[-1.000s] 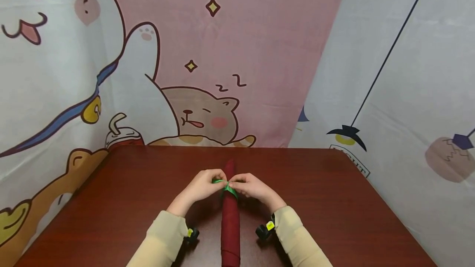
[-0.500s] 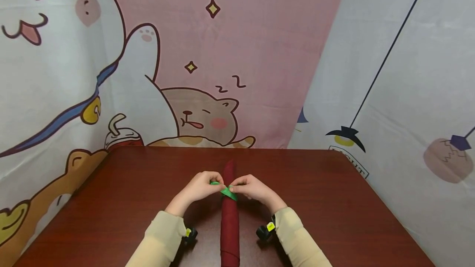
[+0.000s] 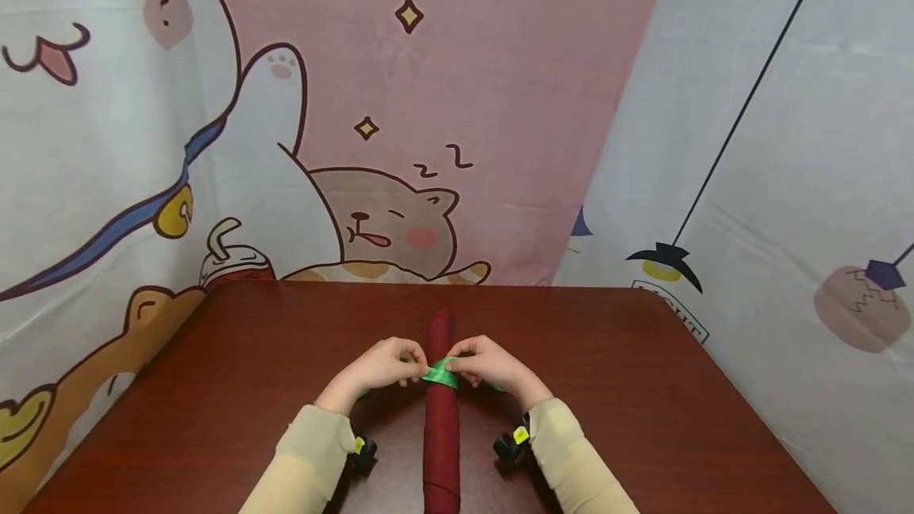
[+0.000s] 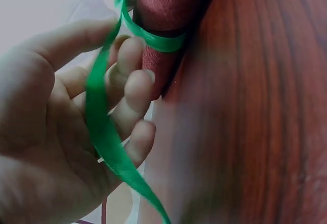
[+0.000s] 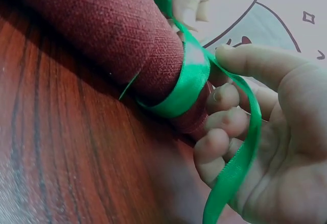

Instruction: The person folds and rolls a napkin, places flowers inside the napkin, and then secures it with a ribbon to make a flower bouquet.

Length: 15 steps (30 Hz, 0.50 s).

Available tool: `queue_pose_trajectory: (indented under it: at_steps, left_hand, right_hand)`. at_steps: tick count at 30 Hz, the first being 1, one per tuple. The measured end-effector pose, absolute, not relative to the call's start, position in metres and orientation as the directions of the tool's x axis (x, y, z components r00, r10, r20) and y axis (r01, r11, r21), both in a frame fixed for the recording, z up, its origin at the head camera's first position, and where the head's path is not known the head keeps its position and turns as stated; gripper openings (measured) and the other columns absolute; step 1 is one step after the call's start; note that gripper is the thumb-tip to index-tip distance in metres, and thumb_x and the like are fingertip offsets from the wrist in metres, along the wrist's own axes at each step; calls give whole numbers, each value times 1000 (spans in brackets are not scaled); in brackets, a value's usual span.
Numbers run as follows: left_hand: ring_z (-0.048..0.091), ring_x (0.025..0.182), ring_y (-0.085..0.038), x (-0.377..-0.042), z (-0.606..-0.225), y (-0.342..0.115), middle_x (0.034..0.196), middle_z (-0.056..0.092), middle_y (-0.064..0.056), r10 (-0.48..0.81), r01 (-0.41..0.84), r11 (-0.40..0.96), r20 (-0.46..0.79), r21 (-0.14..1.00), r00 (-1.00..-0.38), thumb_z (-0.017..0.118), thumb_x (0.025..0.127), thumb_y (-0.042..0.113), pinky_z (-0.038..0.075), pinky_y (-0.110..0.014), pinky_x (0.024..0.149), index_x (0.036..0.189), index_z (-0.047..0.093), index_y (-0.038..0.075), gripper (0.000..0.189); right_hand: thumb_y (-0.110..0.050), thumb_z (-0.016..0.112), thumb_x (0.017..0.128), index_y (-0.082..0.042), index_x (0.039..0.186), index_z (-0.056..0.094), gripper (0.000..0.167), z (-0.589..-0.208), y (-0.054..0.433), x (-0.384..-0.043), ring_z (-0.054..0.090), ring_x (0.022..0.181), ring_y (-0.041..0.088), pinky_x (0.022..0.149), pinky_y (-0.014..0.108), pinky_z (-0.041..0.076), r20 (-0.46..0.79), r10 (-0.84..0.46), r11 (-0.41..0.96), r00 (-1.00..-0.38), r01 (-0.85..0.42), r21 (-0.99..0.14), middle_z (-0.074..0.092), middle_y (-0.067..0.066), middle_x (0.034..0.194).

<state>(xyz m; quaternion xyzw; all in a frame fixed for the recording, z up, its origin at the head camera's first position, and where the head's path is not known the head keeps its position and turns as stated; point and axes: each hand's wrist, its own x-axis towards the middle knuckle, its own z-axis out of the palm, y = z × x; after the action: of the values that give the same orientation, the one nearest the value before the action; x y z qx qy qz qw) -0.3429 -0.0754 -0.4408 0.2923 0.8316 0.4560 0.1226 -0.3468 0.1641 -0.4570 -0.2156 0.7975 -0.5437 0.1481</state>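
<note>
A long roll of dark red cloth [image 3: 441, 450] lies lengthwise on the table. Around it, in its upper part, goes a green satin ribbon [image 3: 440, 375]. My left hand [image 3: 382, 365] pinches one end of the ribbon at the roll's left side; in the left wrist view, the loose ribbon tail [image 4: 102, 127] hangs across the palm. On the other side, the thumb and index finger of my right hand [image 3: 491, 363] pinch the other end. Its tail [image 5: 237, 168] runs down past the curled fingers in the right wrist view. The ribbon's crossing sits between both hands.
The brown wooden table [image 3: 607, 387] extends on both sides of the roll. Behind it hangs a cartoon-printed cloth backdrop [image 3: 528, 101]. Small black wrist cameras [image 3: 508, 446] sit under the cuffs, close to the tabletop.
My left hand has moved slightly left and toward me, away from my right hand. The green ribbon now lies drawn across the top of the roll, with tails showing beside both wrists.
</note>
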Motion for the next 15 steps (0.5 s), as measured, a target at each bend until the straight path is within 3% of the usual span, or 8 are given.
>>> queue_pose_trajectory:
  at_steps: [4,10,15]
  left_hand:
    - [59,62,-23,-343,-443,-77,72,64,-8,621,394,408,66,824,-781,68,87,12,46,-32,59,82,68,6,8]
    - [49,57,-10,-344,-444,-77,71,62,0,620,406,446,52,798,-783,65,89,10,42,-27,55,82,68,8,7]
    - [48,63,-9,-345,-444,-76,71,62,4,604,432,471,75,769,-793,66,87,12,40,-28,58,82,68,11,5]
  right_hand:
    - [-15,68,89,-2,93,71,14,-456,165,-346,38,49,11,48,27,36,-17,-486,336,-874,-169,-926,51,-1,63]
    - [-19,69,89,-6,93,73,14,-456,168,-347,33,46,10,45,26,32,-33,-468,363,-883,-157,-919,49,0,62]
    - [-20,68,89,-7,94,73,14,-456,170,-348,31,46,10,45,25,29,-40,-454,375,-890,-150,-915,46,-3,59]
